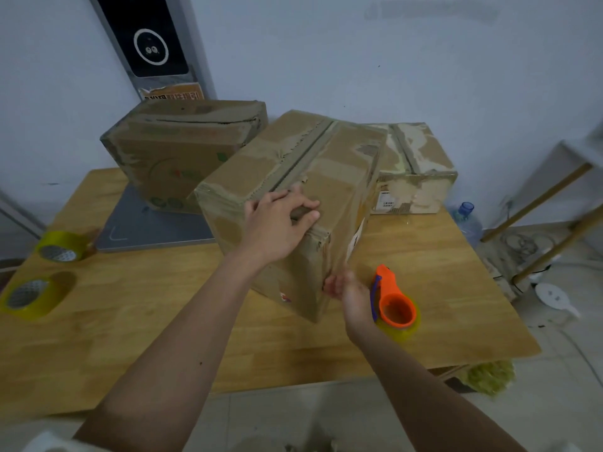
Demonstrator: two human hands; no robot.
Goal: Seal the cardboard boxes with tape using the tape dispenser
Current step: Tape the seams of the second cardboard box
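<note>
The middle cardboard box (pixel 329 177) stands tilted on the wooden table (pixel 163 321), with a brown tape strip along its top seam. My left hand (pixel 277 223) rests on the box's top near edge, fingers loosely bent and pressing down. My right hand (pixel 346 291), blurred, touches the box's lower near corner with its fingertips. Just right of that hand, the orange tape dispenser (pixel 394 305) with a yellowish roll sits on the table. A glossy tape strip (pixel 354 243) runs up the box's right edge. Two more boxes stand behind: one at back left (pixel 176 148), one at back right (pixel 421 171).
Two yellowish tape rolls (pixel 62 246) (pixel 31 295) lie at the table's left edge. A grey flat pad (pixel 143 226) sits under the back-left box. Right of the table are a water bottle (pixel 466 220), a wooden rack (pixel 548 223) and cables on the floor.
</note>
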